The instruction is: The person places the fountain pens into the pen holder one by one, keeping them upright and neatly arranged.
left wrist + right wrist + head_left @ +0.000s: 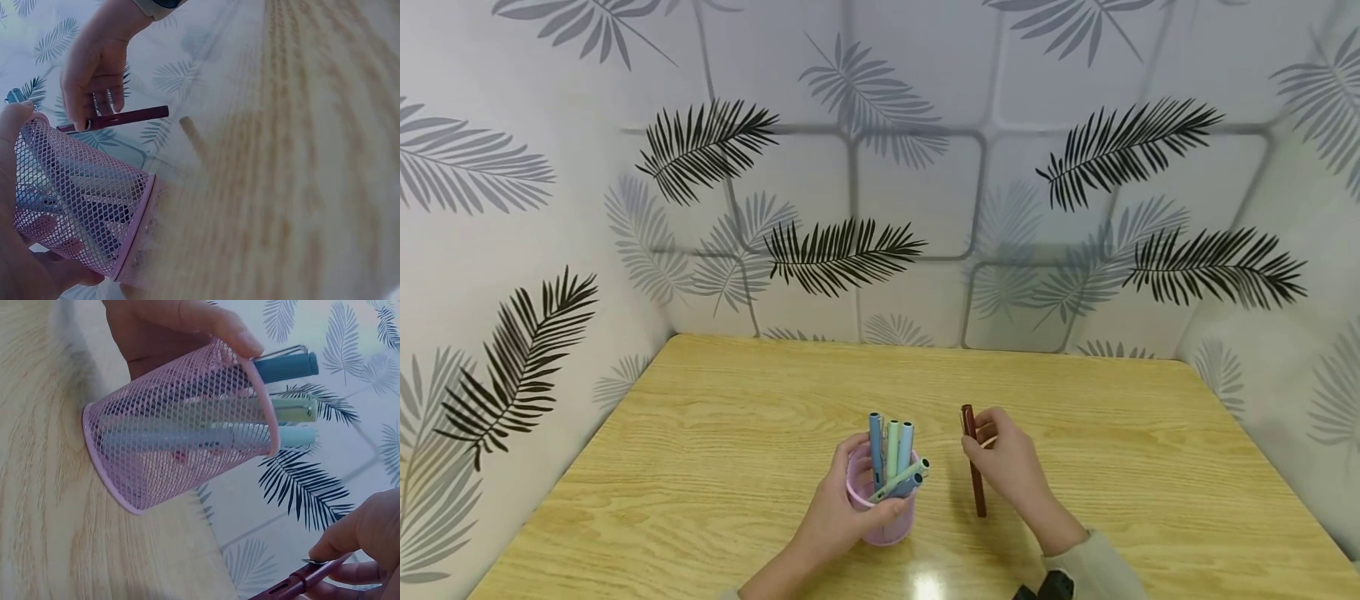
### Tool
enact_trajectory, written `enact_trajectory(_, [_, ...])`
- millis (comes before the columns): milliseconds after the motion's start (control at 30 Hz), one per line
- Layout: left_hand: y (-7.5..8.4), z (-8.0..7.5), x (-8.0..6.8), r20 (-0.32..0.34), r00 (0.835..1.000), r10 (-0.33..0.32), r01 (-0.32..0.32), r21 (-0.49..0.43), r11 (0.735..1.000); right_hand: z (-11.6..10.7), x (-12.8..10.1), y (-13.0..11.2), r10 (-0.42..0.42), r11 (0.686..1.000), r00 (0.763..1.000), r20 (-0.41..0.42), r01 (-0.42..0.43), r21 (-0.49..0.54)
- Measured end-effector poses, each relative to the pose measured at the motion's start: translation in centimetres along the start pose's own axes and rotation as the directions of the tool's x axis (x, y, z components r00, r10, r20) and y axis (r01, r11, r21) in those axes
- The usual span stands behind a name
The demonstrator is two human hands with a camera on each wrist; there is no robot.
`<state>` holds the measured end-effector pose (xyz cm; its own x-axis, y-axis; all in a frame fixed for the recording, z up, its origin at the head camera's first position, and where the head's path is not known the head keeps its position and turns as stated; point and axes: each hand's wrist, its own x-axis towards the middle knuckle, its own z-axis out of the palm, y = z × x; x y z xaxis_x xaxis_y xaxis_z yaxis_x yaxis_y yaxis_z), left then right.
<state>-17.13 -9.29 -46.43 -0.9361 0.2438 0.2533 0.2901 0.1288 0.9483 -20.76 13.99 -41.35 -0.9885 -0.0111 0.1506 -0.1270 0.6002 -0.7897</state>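
Note:
A pink mesh pen cup [883,517] [81,206] [181,440] stands on the wooden table [715,450], with several pastel pens [891,450] [284,412] in it. My left hand [842,517] [169,331] is curled round the cup's side. Just right of the cup, my right hand [1007,467] [94,62] pinches a dark red pen [974,467] [119,119] [300,584] near its top. The pen stands nearly upright with its lower end at the table.
Walls papered with a leaf pattern [842,250] close in the table at the back and both sides. Bare wood lies on the left [662,467] and right [1187,483] of the hands.

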Motion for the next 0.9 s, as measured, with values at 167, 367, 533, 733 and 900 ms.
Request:
enact_trajectory(167, [0.0, 0.0, 0.0, 0.001, 1.0, 0.005, -0.005, 0.006, 1.0, -0.2, -0.3, -0.5, -0.006, 0.994, 0.999, -0.041, 0.011, 0.108])
enact_trajectory(367, [-0.1, 0.0, 0.1, 0.007, 1.0, 0.006, -0.006, -0.023, 1.0, -0.3, -0.6, -0.9, -0.031, 0.967, 0.996, -0.08, 0.05, 0.248])
enact_trajectory(533, [0.4, 0.0, 0.0, 0.017, 1.0, 0.005, -0.004, -0.038, 0.999, -0.6, -1.2, -1.9, -0.088, 0.921, 0.988, -0.129, 0.13, 0.368])
enact_trajectory(733, [0.0, 0.0, 0.0, 0.012, 1.0, 0.005, -0.005, -0.022, 1.0, -0.7, -1.6, -2.6, -0.176, 0.843, 0.96, -0.219, 0.262, 0.469])
enact_trajectory(900, [-0.1, 0.0, 0.1, 0.005, 1.0, 0.013, -0.013, -0.011, 1.0, -0.7, -1.7, -3.2, -0.228, 0.754, 0.924, -0.308, 0.368, 0.544])
